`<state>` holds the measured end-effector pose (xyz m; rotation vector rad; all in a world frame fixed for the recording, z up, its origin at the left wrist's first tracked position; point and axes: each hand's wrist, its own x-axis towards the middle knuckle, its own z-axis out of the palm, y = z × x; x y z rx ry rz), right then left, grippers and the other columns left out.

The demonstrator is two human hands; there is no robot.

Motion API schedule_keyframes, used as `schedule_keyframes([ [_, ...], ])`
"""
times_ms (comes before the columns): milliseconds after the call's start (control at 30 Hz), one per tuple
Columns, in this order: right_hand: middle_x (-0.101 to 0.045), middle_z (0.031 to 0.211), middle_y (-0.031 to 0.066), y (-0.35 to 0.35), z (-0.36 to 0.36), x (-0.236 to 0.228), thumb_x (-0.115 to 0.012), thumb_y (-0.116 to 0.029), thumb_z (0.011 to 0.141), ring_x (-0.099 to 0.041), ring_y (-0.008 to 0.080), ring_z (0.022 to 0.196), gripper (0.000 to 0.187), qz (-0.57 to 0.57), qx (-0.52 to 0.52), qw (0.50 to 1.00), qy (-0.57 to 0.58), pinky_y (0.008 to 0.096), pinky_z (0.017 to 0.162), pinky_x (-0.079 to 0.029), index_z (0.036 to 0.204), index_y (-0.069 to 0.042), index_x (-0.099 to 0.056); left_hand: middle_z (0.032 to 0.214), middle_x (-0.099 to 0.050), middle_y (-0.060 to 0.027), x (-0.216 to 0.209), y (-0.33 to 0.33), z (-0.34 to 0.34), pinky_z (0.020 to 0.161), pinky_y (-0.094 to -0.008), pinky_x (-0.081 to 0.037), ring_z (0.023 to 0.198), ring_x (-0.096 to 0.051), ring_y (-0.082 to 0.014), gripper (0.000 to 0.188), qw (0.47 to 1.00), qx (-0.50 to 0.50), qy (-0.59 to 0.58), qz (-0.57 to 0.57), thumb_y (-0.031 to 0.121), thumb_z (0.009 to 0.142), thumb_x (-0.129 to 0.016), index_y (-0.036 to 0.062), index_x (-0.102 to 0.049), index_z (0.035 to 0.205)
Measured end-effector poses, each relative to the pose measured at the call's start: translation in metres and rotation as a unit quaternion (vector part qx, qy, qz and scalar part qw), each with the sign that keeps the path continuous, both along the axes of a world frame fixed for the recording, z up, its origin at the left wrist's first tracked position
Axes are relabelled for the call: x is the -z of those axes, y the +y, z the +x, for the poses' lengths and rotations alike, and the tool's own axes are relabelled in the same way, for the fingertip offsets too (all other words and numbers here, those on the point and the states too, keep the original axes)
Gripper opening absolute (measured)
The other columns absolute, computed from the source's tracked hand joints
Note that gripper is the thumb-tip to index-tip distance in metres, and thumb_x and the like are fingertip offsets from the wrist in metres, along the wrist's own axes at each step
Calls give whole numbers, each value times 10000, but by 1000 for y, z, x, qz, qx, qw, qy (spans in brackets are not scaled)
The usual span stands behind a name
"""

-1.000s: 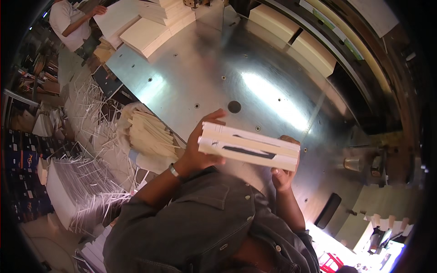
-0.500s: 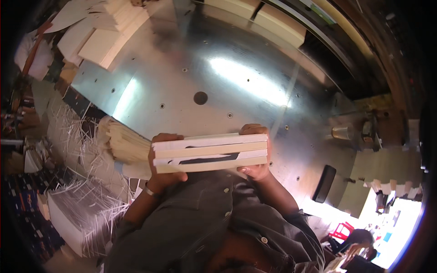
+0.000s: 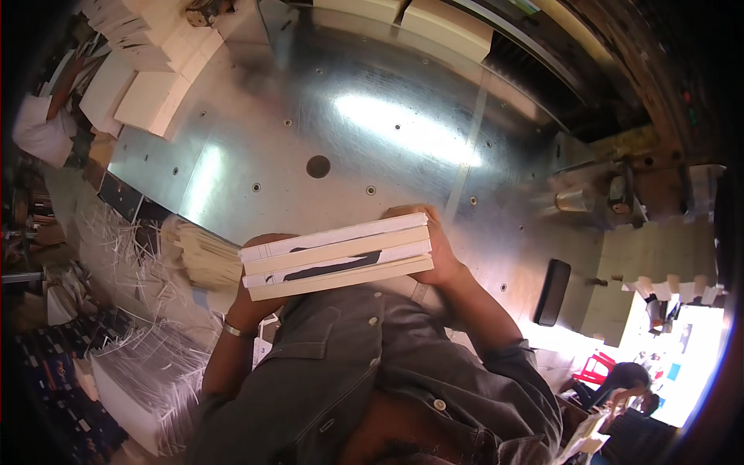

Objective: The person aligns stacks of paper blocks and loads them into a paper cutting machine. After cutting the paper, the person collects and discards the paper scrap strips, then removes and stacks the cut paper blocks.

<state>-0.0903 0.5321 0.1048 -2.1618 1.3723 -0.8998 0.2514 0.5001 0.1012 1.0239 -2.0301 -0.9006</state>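
Both hands are clamped on one bundle of what look like paperbacks (image 3: 337, 258), the left hand (image 3: 260, 310) wrapping one end and the right hand (image 3: 440, 256) the other. The bundle is in front of the buttoned shirt (image 3: 341, 341), its banded long side facing up toward the view and its right end sitting higher in the picture. Good handling here, I would judge, means equal inward pressure from both palms, so that the layers cannot slip past one another; the bottom cream band seems slightly out of line at the right end, and levelling the wrists would help square it. Thumbs are best spread below and fingers above, since soft covers probably crease under a pinch.

Counted: one bundle, showing four bands, two white and two cream (whether that makes two volumes or four, I cannot tell). On the metal worktop (image 3: 341, 147) there is one large dark hole (image 3: 318, 167), with more than ten small round fittings around it. One black oblong pad (image 3: 552, 293) lies to the right, near one metal cup (image 3: 573, 201). Two long cream blocks (image 3: 446, 29) show at the far side. Two other people appear, one at left (image 3: 45, 132), one at lower right (image 3: 626, 377).
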Motion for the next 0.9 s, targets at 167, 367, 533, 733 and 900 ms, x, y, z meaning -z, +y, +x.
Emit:
schedule_keyframes([
  [167,-611,1127,150,1,2,3,-762,-268,777,-575,383,1095,527,-22,7,999,33,486,997,-386,1214,-41,-575,1188,-676,-128,14,5,16,983,-434,-496,1108,-637,-307,445,994,10,-94,-50,209,813,-854,54,-683,1193],
  [367,-628,1138,122,0,8,-7,-730,-256,815,-597,341,1091,480,-34,13,999,24,476,1003,-383,1215,-54,-559,1221,-635,-118,-9,11,3,996,-416,-473,1135,-595,-291,474,999,-44,13,30,246,835,-828,59,-651,1233],
  [533,-637,1165,96,-1,3,-8,-717,-265,831,-608,313,1097,449,-37,-5,999,5,468,1007,-385,1196,-65,-551,1184,-653,-112,11,6,13,996,-420,-439,1094,-594,-293,466,997,-3,-66,-41,269,842,-816,61,-657,1228],
  [733,-639,1159,95,-9,12,-15,-709,-284,828,-608,310,1088,436,-56,3,998,8,470,1001,-389,1180,-74,-563,1164,-662,-92,12,3,16,1005,-454,-406,1034,-606,-278,500,997,-33,-56,-52,371,819,-818,88,-662,1201],
  [900,-644,1158,86,-7,13,-6,-714,-298,827,-614,301,1089,408,-30,-8,999,19,467,989,-396,1149,-78,-595,1248,-667,-76,13,5,25,1204,-492,-233,1234,-612,-217,540,992,22,-109,-66,378,884,-751,91,-577,1307],
])
